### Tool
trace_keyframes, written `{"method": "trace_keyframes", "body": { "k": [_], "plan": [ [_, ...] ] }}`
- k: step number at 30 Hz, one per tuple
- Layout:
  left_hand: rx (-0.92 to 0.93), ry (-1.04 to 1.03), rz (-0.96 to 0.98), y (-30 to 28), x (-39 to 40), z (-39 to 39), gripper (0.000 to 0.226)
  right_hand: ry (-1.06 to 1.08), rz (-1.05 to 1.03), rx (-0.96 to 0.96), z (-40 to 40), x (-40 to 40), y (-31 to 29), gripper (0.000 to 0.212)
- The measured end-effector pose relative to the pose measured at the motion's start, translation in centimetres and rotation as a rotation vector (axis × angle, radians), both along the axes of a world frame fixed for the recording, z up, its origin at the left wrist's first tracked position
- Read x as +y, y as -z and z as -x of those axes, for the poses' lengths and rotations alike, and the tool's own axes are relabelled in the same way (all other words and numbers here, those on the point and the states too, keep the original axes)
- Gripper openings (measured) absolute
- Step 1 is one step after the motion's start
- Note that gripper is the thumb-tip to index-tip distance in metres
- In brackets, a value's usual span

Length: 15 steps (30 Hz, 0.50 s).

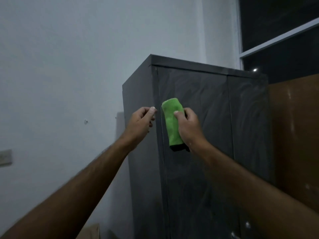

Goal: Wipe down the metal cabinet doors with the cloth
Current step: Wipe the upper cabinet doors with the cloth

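The person is standing before the metal cabinet (198,135), and the right hand (189,125) is grasping the folded green cloth (171,123), thumb over its face and fingers curled behind, holding it up in front of the upper part of the cabinet's left door (195,104); whether the cloth is actually touching the metal is not showing clearly. The left hand (140,121) is hovering just beside the cabinet's front left corner, its fingers loosely curled and holding nothing that can be made out. Faint curved smears are showing across the upper panels of both the left door and the right door (246,109), which is suggesting that wiping is already under way up there. The lower stretches of both doors are looking dull and dark, with no streaks that can be made out in this dim light, so most of the work below the cloth is probably remaining.
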<state>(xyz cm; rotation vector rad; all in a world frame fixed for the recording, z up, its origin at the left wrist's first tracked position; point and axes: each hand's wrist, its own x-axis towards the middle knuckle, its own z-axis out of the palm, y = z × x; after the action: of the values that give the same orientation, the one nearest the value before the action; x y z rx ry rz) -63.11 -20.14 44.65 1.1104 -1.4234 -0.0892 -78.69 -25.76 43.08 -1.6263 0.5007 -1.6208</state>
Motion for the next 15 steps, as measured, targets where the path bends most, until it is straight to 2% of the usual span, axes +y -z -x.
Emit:
{"method": "trace_keyframes", "body": {
  "k": [4,7,11,15],
  "plan": [
    [-0.08,-0.059,0.108,-4.2,-1.9,-0.5,0.029,0.262,0.36,0.009,0.1,-4.0,-4.3,0.006],
    [-0.098,-0.112,0.191,-7.4,-3.2,-1.1,0.032,0.397,0.558,0.041,0.1,-6.5,-7.6,0.017],
    [-0.15,-0.183,0.304,-10.9,-5.2,-1.9,0.036,0.557,0.722,0.13,-0.1,-9.2,-11.3,0.027],
    [-0.281,-0.3,0.433,-13.6,-7.7,-2.7,0.035,0.674,0.815,0.107,-1.6,-11.9,-14.4,0.031]
  ]
}}
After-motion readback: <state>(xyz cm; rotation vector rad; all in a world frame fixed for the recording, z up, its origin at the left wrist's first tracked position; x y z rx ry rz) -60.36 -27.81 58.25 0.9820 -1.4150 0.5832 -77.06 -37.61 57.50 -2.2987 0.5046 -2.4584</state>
